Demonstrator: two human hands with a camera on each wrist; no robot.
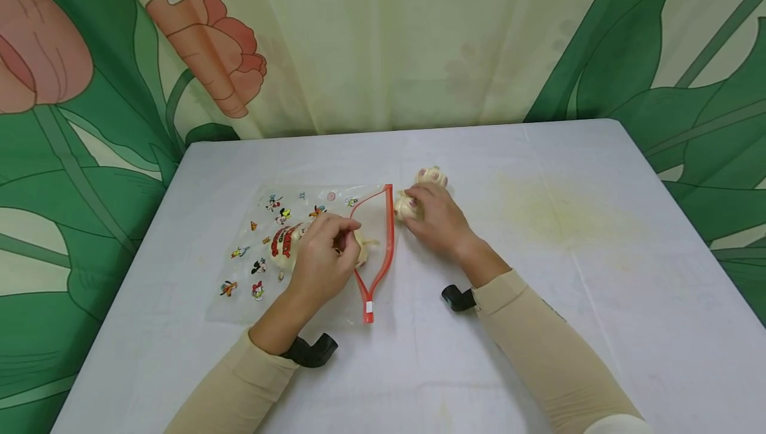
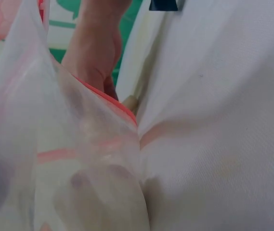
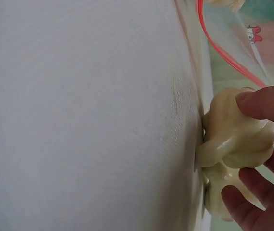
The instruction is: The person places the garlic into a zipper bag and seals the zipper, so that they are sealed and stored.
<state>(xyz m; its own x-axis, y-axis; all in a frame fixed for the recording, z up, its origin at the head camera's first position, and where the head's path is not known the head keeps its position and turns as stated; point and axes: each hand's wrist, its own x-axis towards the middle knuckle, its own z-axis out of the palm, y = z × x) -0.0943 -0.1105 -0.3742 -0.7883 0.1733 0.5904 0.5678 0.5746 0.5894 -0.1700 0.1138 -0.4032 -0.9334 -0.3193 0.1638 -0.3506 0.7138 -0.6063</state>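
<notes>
My left hand (image 1: 326, 254) pinches the upper layer of a clear zip bag (image 1: 245, 304) near its red-edged mouth. The bag lies on the table, printed with small cartoon figures, and its mouth gapes to the right. A pale garlic bulb (image 1: 362, 249) shows inside, partly behind the left hand; in the left wrist view its blurred shape (image 2: 98, 202) appears through the plastic. Just right of the mouth, my right hand (image 1: 439, 221) grips another garlic bulb (image 3: 238, 127), thumb on one side and curled fingers on the other. Behind it sits one more bulb (image 1: 432, 176), untouched in the head view.
A white cloth covers the table (image 1: 598, 341), with a yellowish stain (image 1: 556, 211) to the right. The red zip strip ends in a slider (image 1: 368, 308) at the near corner of the bag. A printed curtain (image 1: 389, 42) hangs along the far edge.
</notes>
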